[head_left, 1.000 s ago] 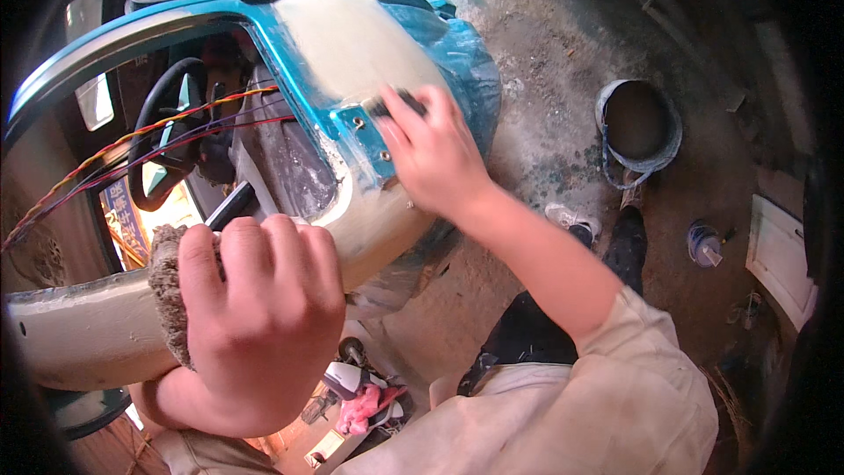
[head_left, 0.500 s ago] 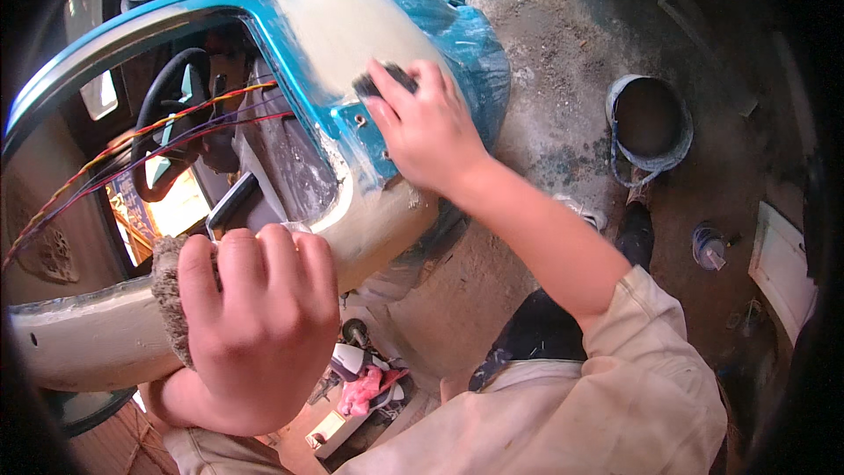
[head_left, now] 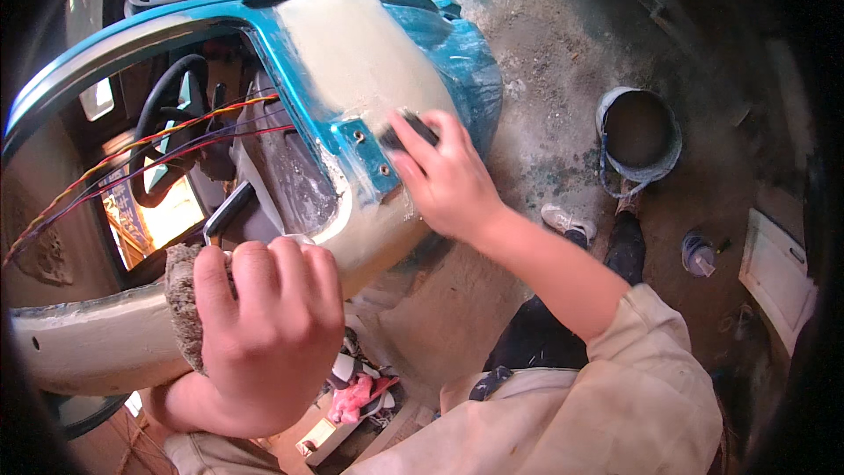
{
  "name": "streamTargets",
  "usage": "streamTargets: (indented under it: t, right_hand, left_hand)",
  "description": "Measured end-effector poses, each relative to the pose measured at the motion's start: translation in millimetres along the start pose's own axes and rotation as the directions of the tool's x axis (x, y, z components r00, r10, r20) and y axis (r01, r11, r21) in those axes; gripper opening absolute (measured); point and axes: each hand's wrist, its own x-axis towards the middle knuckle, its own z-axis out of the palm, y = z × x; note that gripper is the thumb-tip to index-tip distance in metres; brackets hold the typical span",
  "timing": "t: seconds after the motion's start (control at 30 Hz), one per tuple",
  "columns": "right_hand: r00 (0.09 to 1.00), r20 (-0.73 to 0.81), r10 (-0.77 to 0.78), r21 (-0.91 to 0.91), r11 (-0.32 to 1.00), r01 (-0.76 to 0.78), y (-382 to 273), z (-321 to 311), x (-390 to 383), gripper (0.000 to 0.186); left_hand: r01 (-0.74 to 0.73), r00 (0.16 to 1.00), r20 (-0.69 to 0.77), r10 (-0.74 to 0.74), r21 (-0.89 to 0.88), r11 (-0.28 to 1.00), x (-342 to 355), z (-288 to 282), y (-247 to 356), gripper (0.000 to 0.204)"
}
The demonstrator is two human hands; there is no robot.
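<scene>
"What is biggest near the hands?"

"The vehicle body [head_left: 309, 79], blue with cream areas. It spreads ahead and to the left of the right grip [head_left: 453, 185], which reaches over its corner."

"And that pale area?"

"The cream patch [head_left: 360, 53] begins just beyond the right grip's fingertips and is bordered by blue. The right forearm [head_left: 554, 273] is stretched long, presumably because that surface sits some way from the person."

"What's under the other hand?"

"The cream sill [head_left: 97, 343], running to the left of the left grip [head_left: 268, 334]. I can't tell whether the hand leans on it for balance; that would explain its place."

"The bucket [head_left: 664, 163]?"

"It stands on the floor [head_left: 527, 79], well to the right of the right grip, perhaps set there to keep it clear of the arms."

"Is the left grip holding anything?"

"It's curled closed around a rough, grey-brown sponge [head_left: 183, 308], which bulges out on the left, likely because it is too bulky for the fist."

"And the right?"

"A narrow pinch on a dark block [head_left: 409, 130], thumb against fingers, at the cream patch's near edge. I'd guess it's held from above to lay its underside against the panel, but that face is hidden."

"Smallest?"

"Two ringed holes [head_left: 359, 136], just left of the right grip."
</scene>
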Motion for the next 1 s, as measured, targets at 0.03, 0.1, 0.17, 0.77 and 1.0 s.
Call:
streamTargets:
  t: [0.03,0.1,0.17,0.77,1.0]
  right_hand:
    - [1.000,0.000,0.026,-0.035,0.999,-0.026,3,-9,-9,0.044]
    - [0.999,0.043,0.033,-0.042,0.999,-0.031,-6,-13,-16,0.043]
    - [0.999,-0.036,-0.009,-0.083,0.997,0.006,5,-6,17,0.043]
    - [0.954,-0.021,0.300,0.168,0.941,-0.293,36,-60,-133,0.050]
    - [0.857,0.102,0.505,0.095,0.852,-0.514,62,-131,-170,0.050]
  left_hand:
    - [-0.025,1.000,-0.005,0.025,0.003,1.000,4,3,0,0.012]
    - [-0.012,0.999,0.038,0.011,0.019,1.000,-4,-7,-1,0.012]
    - [-0.027,1.000,0.003,0.027,-0.002,1.000,5,-5,-1,0.012]
    - [-0.117,0.978,-0.188,0.085,-0.163,0.980,11,17,23,0.016]
    - [-0.341,0.930,-0.127,0.345,0.050,0.939,63,78,147,0.020]
